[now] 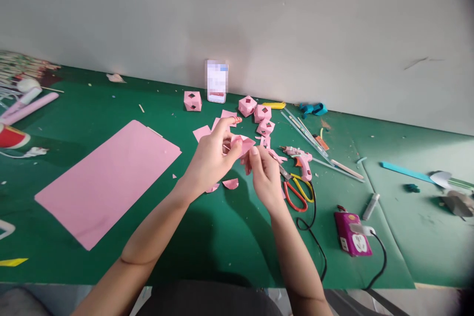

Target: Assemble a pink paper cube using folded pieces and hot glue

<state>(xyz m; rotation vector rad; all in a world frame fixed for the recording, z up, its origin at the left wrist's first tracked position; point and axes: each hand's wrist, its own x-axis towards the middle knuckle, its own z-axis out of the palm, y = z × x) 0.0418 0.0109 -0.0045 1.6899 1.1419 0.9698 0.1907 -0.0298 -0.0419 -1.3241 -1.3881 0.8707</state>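
A folded piece of pink paper is held in the air between both hands above the middle of the table. My left hand grips its left side, with thumb and fingers closed on it. At its right corner, my right hand pinches the paper between thumb and fingers. Small pink paper squares lie behind my left hand, and a curved pink paper piece lies below the hands. Several folded pink paper shapes with diamond holes, one a paper box, stand toward the back.
A large pink sheet covers the left of the green table. Scissors, a pink glue gun with a cable, and a purple power socket lie right. A phone leans on the wall.
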